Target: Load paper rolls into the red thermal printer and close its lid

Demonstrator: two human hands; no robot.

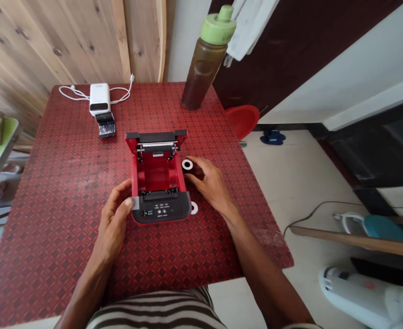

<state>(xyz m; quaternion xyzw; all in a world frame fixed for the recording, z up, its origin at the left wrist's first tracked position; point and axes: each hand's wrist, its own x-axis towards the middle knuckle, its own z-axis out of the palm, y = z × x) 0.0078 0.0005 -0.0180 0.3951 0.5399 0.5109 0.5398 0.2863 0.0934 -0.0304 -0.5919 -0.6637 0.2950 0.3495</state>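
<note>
Printer [165, 208]: set mid-table [67, 219], lid [156, 137] raised.
Left hand [114, 214]: clamped on printer's near left corner, thumb on top.
Right hand [210, 180]: closed on roll [187, 169], held just beside printer's right wall.
Second roll [196, 208]: partly hidden by printer's near right corner.
White device [100, 95]: placed near table's far left corner.
Bottle [204, 68]: stood by far right corner.

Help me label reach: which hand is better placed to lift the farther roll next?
Likely the right hand: its fingers are at the farther roll; the left hand is opposite, touching the red device.
</note>
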